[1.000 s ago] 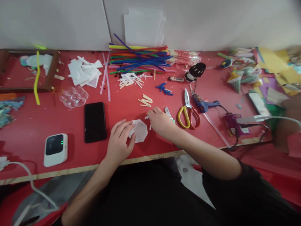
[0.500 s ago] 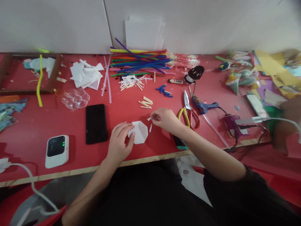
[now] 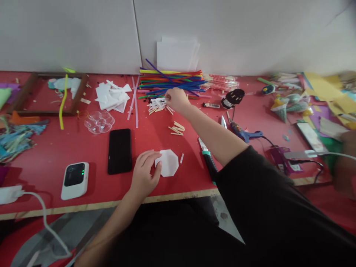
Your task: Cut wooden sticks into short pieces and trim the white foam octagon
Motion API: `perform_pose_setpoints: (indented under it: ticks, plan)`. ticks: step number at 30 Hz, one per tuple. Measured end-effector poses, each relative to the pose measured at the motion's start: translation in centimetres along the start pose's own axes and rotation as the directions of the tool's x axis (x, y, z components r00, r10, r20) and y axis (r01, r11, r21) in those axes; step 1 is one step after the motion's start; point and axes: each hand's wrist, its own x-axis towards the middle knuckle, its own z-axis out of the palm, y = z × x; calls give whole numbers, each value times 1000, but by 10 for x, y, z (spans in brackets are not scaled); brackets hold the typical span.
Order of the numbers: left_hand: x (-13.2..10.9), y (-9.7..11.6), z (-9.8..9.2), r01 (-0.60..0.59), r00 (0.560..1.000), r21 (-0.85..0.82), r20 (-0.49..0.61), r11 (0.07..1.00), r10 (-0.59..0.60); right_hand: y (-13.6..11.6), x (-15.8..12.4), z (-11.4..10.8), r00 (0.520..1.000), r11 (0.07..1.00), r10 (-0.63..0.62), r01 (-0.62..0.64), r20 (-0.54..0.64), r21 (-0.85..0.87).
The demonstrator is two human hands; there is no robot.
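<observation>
My left hand (image 3: pixel 146 171) lies near the table's front edge, fingers stretched and slightly bent, thumb apart. Its fingertips touch the left side of a white eight-sided paper piece (image 3: pixel 169 163) lying flat. A small white strip (image 3: pixel 181 158) rests just right of that paper. My right hand (image 3: pixel 176 99) reaches far forward over a pile of small white pieces (image 3: pixel 156 105), its fingers bent together; whatever is between the fingertips is hidden. Several short wooden sticks (image 3: pixel 177 128) lie between my two hands.
Coloured pipe cleaners (image 3: pixel 172 81) lie behind my right hand. A black phone (image 3: pixel 119 151) and a white device (image 3: pixel 74 180) are on the left. Under my right arm is a cutter knife (image 3: pixel 208 163); a glue gun (image 3: pixel 246 134) lies beyond. At the far right a person's hand (image 3: pixel 349 142) shows.
My right hand has moved from beside the paper, where it held a small white piece, forward to the white pile. My left hand stays at the paper. The camera view has shifted slightly.
</observation>
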Motion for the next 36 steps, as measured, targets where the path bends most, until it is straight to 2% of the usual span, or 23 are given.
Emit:
perform_pose_setpoints:
  ticks: [2,4,8,10,12,14,16,19,24,30,33,36]
  plan:
    - [0,0,-1,9,1000,-4,-9,1000,-9,2,3,2,999,999,-31,32,31,-28]
    - [0,0,-2,28,1000,-10,-12,1000,-28,4,-11,-2,997,996,-70,72,44,-42]
    - [2,1,-4,49,998,-36,-46,998,-51,11,-81,-23,970,972,-235,235,60,-5]
    - [2,2,-5,57,996,-45,-70,997,-60,15,-123,-31,877,903,-429,409,217,132]
    - [2,2,-6,81,993,-43,-85,996,-84,19,-160,-33,776,855,-516,445,363,266]
    - [1,3,-7,95,990,-46,-97,994,-99,23,-187,-28,749,866,-500,422,436,268]
    - [1,3,-8,79,991,-60,-108,995,-85,24,-201,-20,759,891,-454,377,467,253]
    - [1,4,-10,41,992,-71,-114,997,-49,20,-201,-10,784,917,-397,312,478,250]
    - [3,7,-12,49,990,-73,-132,996,-58,7,-180,-4,813,913,-394,292,429,285]
    - [3,6,-12,61,989,-72,-131,996,-70,8,-167,0,752,883,-464,349,469,314]
    - [2,4,-8,44,996,-20,-77,999,-46,11,-168,2,761,885,-465,384,453,264]
    - [1,3,-1,-30,999,75,47,997,27,13,-157,3,821,897,-442,406,362,177]
